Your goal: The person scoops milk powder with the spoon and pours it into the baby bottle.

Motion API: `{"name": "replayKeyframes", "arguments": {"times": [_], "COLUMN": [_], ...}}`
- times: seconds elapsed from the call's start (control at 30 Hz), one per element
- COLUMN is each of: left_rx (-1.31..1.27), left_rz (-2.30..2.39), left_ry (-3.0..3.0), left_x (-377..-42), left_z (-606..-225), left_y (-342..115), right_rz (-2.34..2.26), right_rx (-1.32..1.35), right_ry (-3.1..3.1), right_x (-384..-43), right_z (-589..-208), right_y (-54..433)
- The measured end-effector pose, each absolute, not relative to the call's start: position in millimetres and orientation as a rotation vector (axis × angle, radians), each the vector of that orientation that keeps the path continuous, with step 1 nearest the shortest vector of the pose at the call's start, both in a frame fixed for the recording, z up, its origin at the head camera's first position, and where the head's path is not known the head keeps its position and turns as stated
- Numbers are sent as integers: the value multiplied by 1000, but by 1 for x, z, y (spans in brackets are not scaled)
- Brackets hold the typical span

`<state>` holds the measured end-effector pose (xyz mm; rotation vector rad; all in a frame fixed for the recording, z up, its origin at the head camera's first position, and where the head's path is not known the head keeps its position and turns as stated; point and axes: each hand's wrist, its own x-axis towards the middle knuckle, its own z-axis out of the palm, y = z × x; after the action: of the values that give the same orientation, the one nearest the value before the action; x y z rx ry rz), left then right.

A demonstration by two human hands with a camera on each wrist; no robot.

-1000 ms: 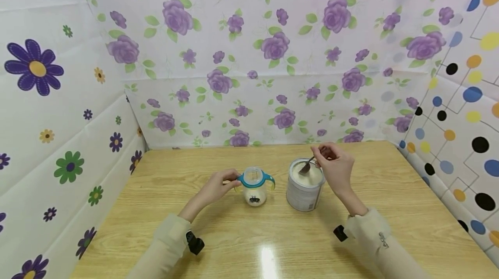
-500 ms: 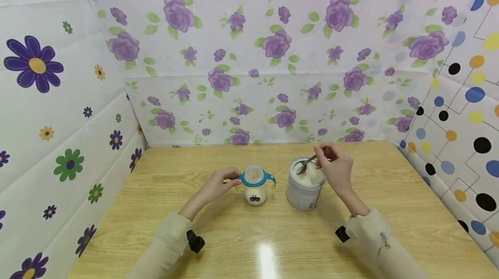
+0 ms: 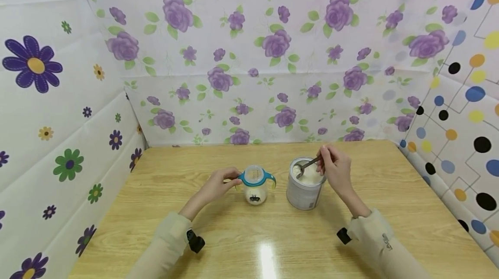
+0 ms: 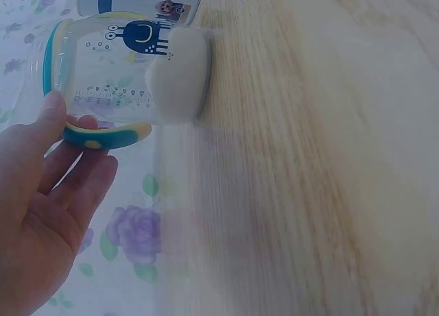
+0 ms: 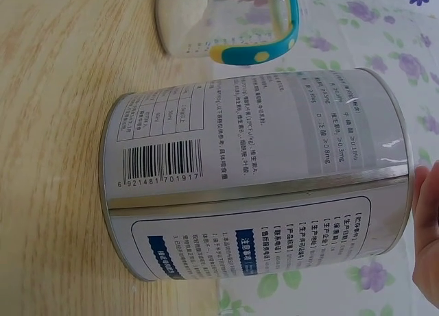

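Note:
A clear baby bottle (image 3: 255, 194) with a blue collar and two side handles stands upright on the table. White powder (image 4: 180, 76) fills its lower part in the left wrist view. My left hand (image 3: 219, 187) pinches the bottle's left handle (image 4: 110, 138) between thumb and fingers. To the right of the bottle stands an uncovered tin (image 3: 301, 195), full of pale milk powder (image 3: 313, 177). My right hand (image 3: 338, 171) grips a dark metal spoon (image 3: 310, 163) above the tin's mouth, its bowl low inside the left part of the rim. In the right wrist view the tin hides the spoon.
Both things stand on a wood-grain table (image 3: 218, 244). A rose-patterned cloth (image 3: 249, 92) hangs behind the table's far edge. Side cloths with flowers (image 3: 70, 166) and with coloured dots (image 3: 448, 166) border it left and right.
The spoon has moved left and up out of the powder, tilting flatter, its bowl now near the tin's left rim. My left hand and the bottle have stayed in place.

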<state>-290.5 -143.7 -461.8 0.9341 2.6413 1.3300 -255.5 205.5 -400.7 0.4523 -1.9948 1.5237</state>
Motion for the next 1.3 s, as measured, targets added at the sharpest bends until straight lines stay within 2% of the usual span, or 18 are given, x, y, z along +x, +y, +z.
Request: {"name": "replayKeyframes", "arguments": {"times": [0.47,0.83,1.3], "left_rx": [912,921,903], "left_rz": [1308,1304,1323], "left_ry": [2655,2659,2648], "left_x": [-290,-290,-290], "left_z": [-463,-462,-463], "left_y": [-144,-144,-144], "right_rz": [1790,2238,2447], "right_rx": [273,71,33], "right_ry": [-2005,-1921,-1793], "right_x": [-262,-278,-277], "right_z": [-413,-431,-426], "right_y": [214,239,246]}}
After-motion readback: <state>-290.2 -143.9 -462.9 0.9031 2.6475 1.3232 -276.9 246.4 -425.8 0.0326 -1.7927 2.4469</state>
